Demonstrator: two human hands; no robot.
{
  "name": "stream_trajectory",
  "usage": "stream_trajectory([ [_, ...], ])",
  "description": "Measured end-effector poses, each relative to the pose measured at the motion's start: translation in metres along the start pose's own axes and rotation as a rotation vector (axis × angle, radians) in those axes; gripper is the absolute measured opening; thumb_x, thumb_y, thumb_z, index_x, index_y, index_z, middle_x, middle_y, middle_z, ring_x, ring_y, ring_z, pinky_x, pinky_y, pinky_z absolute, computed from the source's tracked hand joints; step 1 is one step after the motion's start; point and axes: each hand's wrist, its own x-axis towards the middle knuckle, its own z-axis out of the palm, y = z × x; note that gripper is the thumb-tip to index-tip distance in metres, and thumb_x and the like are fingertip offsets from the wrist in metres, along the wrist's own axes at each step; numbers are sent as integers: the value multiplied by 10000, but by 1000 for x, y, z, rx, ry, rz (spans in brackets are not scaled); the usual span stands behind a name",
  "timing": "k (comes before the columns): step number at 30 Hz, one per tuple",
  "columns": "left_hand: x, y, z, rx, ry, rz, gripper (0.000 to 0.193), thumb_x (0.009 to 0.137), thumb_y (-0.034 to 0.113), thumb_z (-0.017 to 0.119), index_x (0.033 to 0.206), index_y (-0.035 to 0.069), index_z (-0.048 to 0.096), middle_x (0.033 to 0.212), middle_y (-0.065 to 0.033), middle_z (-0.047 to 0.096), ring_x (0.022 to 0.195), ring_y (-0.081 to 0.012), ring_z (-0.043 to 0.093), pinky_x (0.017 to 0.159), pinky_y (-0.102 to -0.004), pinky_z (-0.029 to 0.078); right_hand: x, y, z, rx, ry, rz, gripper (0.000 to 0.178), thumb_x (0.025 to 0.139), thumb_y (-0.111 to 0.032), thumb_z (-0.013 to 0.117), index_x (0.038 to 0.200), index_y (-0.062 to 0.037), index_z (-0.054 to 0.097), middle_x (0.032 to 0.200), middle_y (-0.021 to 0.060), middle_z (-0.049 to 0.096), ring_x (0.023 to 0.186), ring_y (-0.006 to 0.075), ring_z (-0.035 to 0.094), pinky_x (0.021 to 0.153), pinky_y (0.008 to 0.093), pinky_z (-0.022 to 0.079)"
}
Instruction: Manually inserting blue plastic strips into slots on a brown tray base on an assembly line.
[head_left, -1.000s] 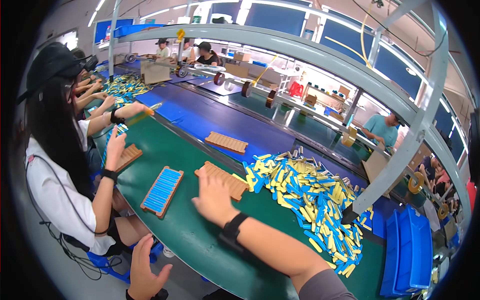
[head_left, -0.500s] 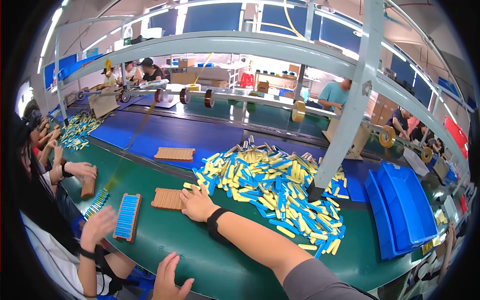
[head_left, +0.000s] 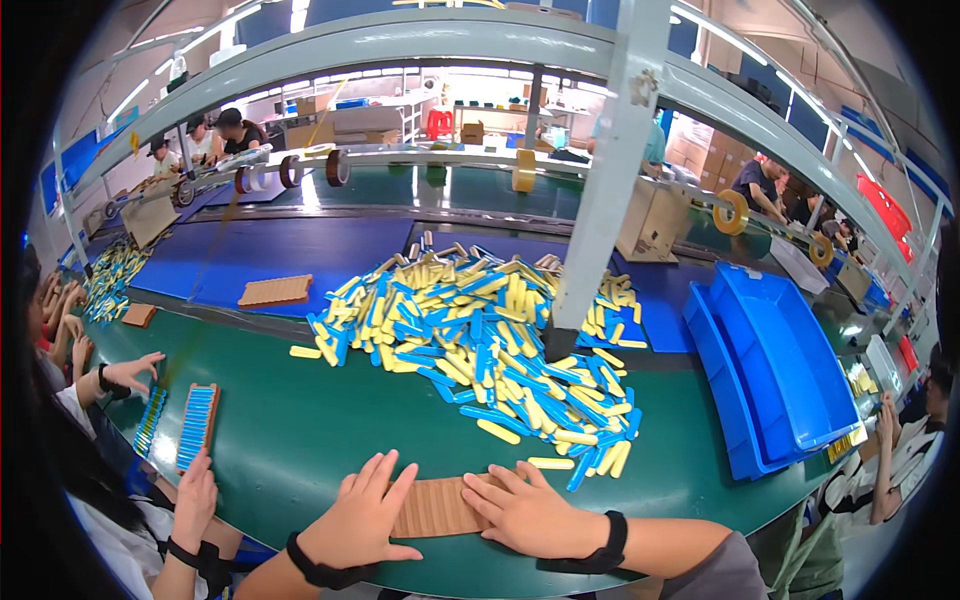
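A brown grooved tray (head_left: 440, 507) lies on the green work surface right in front of me, its grooves bare where they show. My right hand (head_left: 540, 512) rests over the tray's right end, fingers on top and thumb at the near edge. At the left end is my left hand (head_left: 358, 515), open, with fingers spread and thumb apart; whether it touches the tray is hard to tell. Beyond both hands spreads a large heap of slim blue and yellow pieces (head_left: 480, 320) with rounded ends.
A second brown tray (head_left: 275, 291) lies on the blue mat at far left. A co-worker's hand (head_left: 196, 495) is beside a tray filled with blue pieces (head_left: 197, 425). A grey metal post (head_left: 600, 200) stands in the heap. Nested blue bins (head_left: 775, 370) sit at right.
My right hand has drawn the brown tray from the heap's left side toward me. My left hand has come up to its left end. The view has shifted right.
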Motion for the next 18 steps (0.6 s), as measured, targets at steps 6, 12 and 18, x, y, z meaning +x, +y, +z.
stream_trajectory([
  [6,30,0,7,-211,-170,113,928,715,429,763,1380,-50,327,1255,-219,479,1179,-373,453,975,-475,370,-9,101,-20,169,384,206,569,728,-236,750,1211,-15,547,1194,207,565,1081,406,534,944,462,421],
  [12,141,-74,-5,-95,111,17,748,744,323,761,1352,31,437,1407,-237,392,1315,-410,360,1095,-442,313,-18,143,4,230,139,346,618,788,-293,712,1333,-97,498,1437,134,403,1327,332,353,1077,500,249],
  [18,241,-123,25,38,157,-251,803,769,703,564,1444,317,364,1551,-123,210,1380,-469,203,1070,-629,246,-12,134,7,273,190,223,572,796,-252,711,1320,-119,525,1384,116,478,1301,323,402,1075,468,269],
])
